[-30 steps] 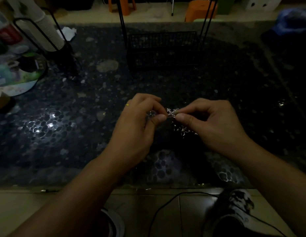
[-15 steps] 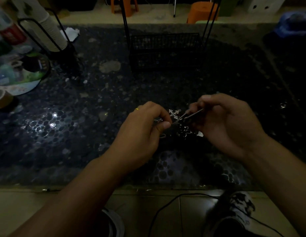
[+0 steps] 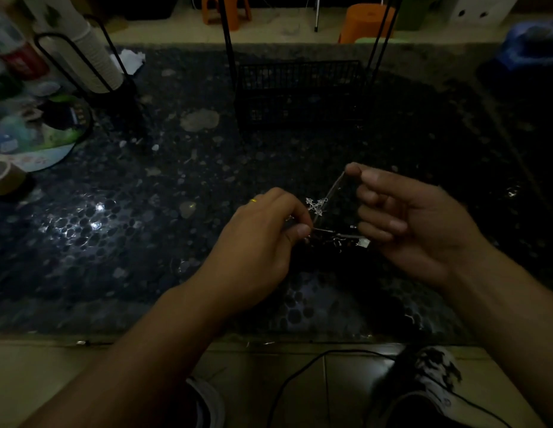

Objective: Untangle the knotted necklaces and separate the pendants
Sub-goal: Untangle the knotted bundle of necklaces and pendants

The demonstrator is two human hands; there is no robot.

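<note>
Across the centre of the frame lies our dark pebble-patterned glossy tabletop, with a black wire basket toward the top. Just below centre, our right hand pinches a thin silver chain at its upper end, while our left hand pinches the lower strands. Between them hangs a small silver cross pendant; more tangled bits sit underneath. We judge the untangling midway; next we must ease one strand free gently.
</note>
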